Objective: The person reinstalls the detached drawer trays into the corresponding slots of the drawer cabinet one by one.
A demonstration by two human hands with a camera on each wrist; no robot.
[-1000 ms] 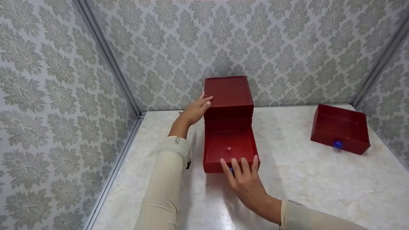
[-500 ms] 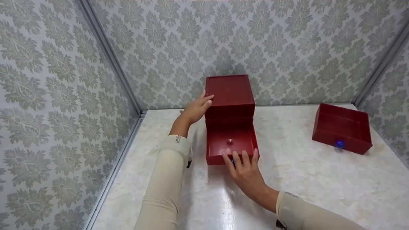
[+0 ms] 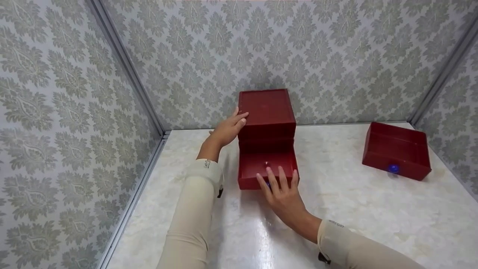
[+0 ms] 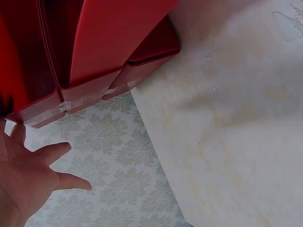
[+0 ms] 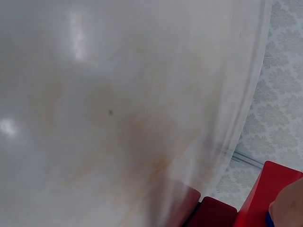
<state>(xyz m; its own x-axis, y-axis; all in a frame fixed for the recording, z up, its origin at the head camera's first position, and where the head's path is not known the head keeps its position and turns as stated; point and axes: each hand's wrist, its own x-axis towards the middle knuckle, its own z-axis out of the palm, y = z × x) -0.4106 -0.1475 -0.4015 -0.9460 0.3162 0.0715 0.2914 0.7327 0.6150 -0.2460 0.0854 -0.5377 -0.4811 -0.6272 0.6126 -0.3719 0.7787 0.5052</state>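
A red drawer cabinet (image 3: pixel 267 112) stands at the back of the table against the wall. Its lower drawer (image 3: pixel 267 170) sticks out part way towards me. My left hand (image 3: pixel 227 129) rests with straight fingers against the cabinet's upper left side; the left wrist view shows that hand (image 4: pixel 28 175) spread beside the cabinet (image 4: pixel 94 52). My right hand (image 3: pixel 282 192) presses the drawer's front with straight fingers, covering most of its blue knob (image 3: pixel 267 184). In the right wrist view only a red corner (image 5: pixel 267 198) and a bit of the hand show.
A second red drawer (image 3: pixel 397 151) with a blue knob (image 3: pixel 393 169) lies apart on the white table (image 3: pixel 354 209) at the right, near the corner. Patterned walls close off the left, back and right sides.
My right hand has pushed the lower drawer back into the cabinet, so less of it sticks out. The left hand has stayed on the cabinet's side.
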